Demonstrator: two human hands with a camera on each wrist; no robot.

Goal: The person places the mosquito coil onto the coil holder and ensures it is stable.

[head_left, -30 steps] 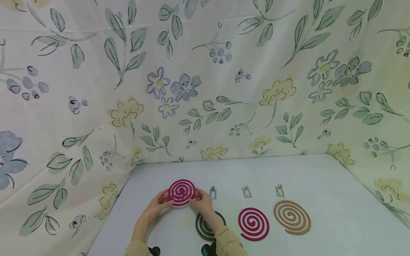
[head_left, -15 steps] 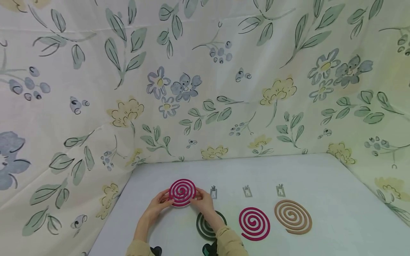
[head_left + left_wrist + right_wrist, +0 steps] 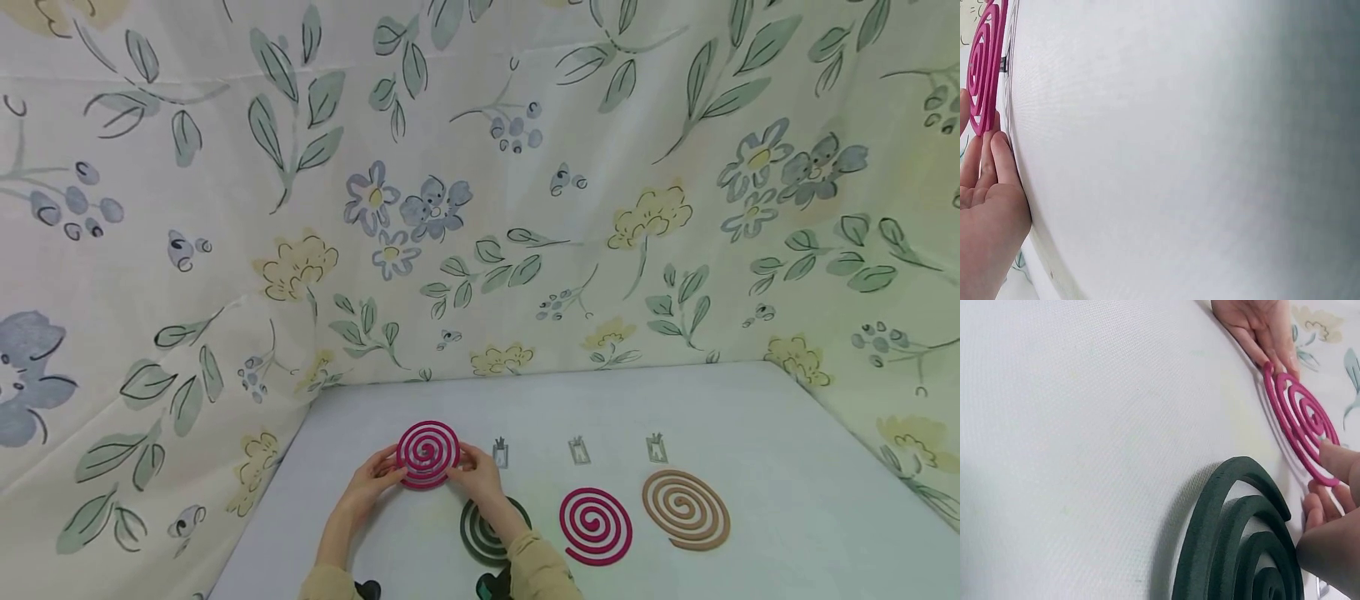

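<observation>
Both hands hold a pink mosquito coil (image 3: pixel 428 452) tilted up off the white table, one hand at each side. My left hand (image 3: pixel 365 487) pinches its left edge, thumb in front and fingers behind; in the left wrist view the coil (image 3: pixel 989 75) is seen nearly edge-on. My right hand (image 3: pixel 482 477) grips the right edge the same way. A small dark metal piece (image 3: pixel 1004 64) shows behind the coil in the left wrist view. Beneath my right forearm lies a dark green coil (image 3: pixel 474 537), partly covered; the right wrist view shows it close up.
To the right lie another pink coil (image 3: pixel 592 524) and a tan coil (image 3: pixel 681 502), flat on the table (image 3: pixel 795 500). Behind them, small metal coil stands (image 3: pixel 579 451) form a row. Floral cloth (image 3: pixel 480 200) hangs at the back and along the sides.
The held pink coil has tipped slightly more upright, its lower edge a little lower. Both hands keep their grip almost in place; the head view has shifted slightly.
</observation>
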